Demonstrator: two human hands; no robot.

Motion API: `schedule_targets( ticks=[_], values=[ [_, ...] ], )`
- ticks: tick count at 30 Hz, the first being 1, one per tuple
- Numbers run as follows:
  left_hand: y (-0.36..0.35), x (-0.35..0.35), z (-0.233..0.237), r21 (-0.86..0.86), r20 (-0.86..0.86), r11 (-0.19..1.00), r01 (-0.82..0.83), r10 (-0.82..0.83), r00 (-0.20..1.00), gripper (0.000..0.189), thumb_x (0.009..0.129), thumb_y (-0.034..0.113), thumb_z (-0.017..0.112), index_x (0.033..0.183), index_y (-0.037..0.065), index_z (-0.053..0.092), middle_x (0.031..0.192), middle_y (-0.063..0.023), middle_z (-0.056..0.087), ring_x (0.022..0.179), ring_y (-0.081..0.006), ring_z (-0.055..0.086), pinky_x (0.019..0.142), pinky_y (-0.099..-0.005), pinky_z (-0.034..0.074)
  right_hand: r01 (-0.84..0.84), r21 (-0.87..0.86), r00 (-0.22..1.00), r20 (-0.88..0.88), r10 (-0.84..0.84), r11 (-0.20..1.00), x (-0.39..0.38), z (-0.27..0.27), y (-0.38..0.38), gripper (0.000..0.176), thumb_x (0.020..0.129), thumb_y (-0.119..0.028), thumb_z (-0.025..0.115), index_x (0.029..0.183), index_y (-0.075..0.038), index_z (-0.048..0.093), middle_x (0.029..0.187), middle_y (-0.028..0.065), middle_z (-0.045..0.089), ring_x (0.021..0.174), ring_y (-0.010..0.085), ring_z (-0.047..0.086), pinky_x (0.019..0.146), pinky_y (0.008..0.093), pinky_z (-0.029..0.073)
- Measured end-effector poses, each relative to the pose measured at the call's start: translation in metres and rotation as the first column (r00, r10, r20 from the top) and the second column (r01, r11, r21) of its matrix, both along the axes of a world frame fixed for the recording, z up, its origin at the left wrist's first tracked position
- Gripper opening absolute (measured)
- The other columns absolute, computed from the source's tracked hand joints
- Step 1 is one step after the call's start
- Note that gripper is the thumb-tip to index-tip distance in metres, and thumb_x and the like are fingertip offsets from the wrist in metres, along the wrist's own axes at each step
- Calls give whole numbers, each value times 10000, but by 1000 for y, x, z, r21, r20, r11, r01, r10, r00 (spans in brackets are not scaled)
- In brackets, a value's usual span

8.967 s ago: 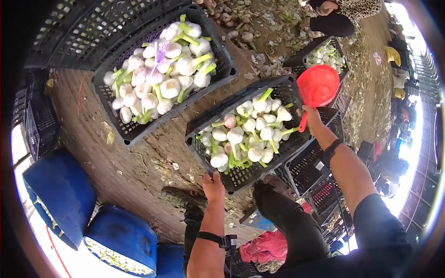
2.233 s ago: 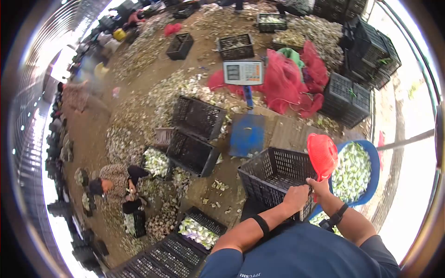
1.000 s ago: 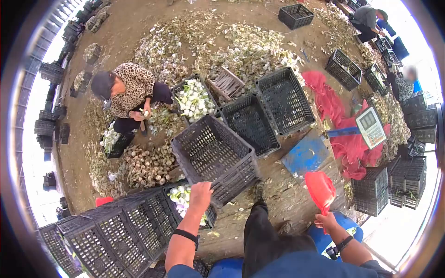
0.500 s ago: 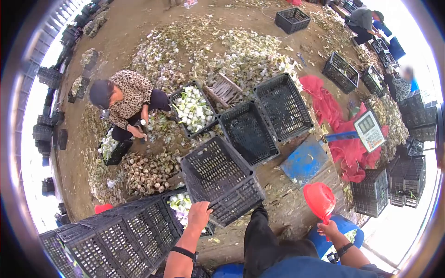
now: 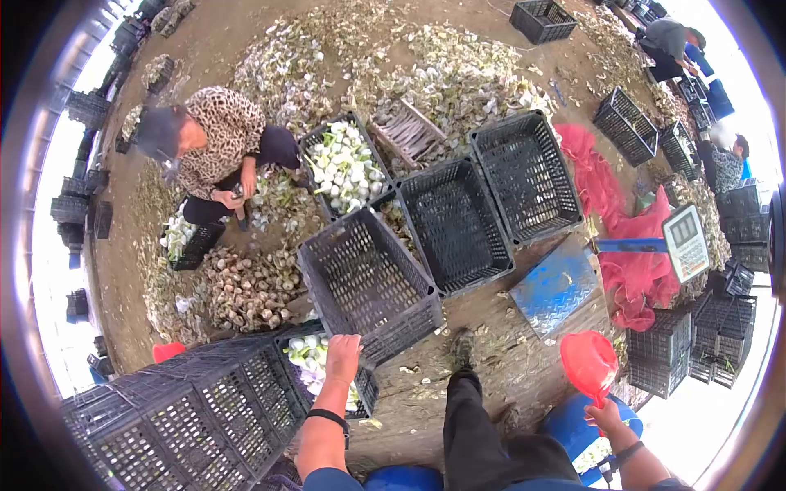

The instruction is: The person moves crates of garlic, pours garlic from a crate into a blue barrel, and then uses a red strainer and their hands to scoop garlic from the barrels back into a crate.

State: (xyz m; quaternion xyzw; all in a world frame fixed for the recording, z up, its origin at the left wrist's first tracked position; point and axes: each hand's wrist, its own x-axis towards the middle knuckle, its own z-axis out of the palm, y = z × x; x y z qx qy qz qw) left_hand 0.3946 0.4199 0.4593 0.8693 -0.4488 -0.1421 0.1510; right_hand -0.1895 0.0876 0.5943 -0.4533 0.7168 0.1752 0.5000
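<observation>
My left hand [image 5: 344,353] is closed on the near rim of a black plastic crate [image 5: 401,323] with slotted walls; nothing shows inside it. Just below that hand, a crate of peeled garlic bulbs [image 5: 309,360] is partly covered by my forearm. On the right, my right hand [image 5: 604,416] grips the handle of a red plastic ladle [image 5: 589,362], its bowl pointing forward. A blue tub [image 5: 565,421] with pale green-white pieces in it stands under the right hand.
Two more black crates [image 5: 454,221] [image 5: 524,176] and one heaped with garlic [image 5: 348,168] stand ahead. A blue-plated scale [image 5: 557,282] with its display [image 5: 686,243] is to the right. Stacked crates [image 5: 188,401] line the left. A crouching person [image 5: 217,147] handles garlic; others work far right.
The held crate has swung left and sits flatter, my left hand still on its rim. A foot now shows farther forward. My right hand keeps the ladle; the view has shifted slightly.
</observation>
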Motion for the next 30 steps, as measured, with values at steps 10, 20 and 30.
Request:
schedule_targets(
  ticks=[10, 20, 30],
  values=[
    [-5, -94, -156, 311, -429, 936, -165, 293, 855, 482, 776, 69, 663, 1239, 28, 538, 1232, -176, 567, 1111, -385, 565, 952, -452, 456, 35, 89, 998, -56, -30, 995, -5, -24, 23, 223, 825, -128, 721, 969, -7, 601, 820, 79, 649, 708, 195, 667, 612, 337, 558],
    [11, -260, -150, 272, -830, 944, -187, 329, 451, 298, 816, 297, 617, 1029, 89, 627, 922, -236, 648, 900, -349, 656, 746, -437, 507, 1, 159, 999, 51, -10, 987, 15, -4, 41, 273, 824, -153, 743, 1011, 7, 625, 854, 119, 685, 759, 225, 686, 675, 346, 577],
    [71, -285, -42, 462, -779, 842, -278, 535, 328, 455, 826, 325, 721, 1143, 12, 630, 924, -94, 729, 784, -139, 683, 719, -303, 531, 4, 113, 996, 89, -15, 994, -4, 46, 72, 290, 815, -195, 732, 1005, -1, 629, 881, 142, 701, 753, 252, 693, 600, 390, 545]
  ],
)
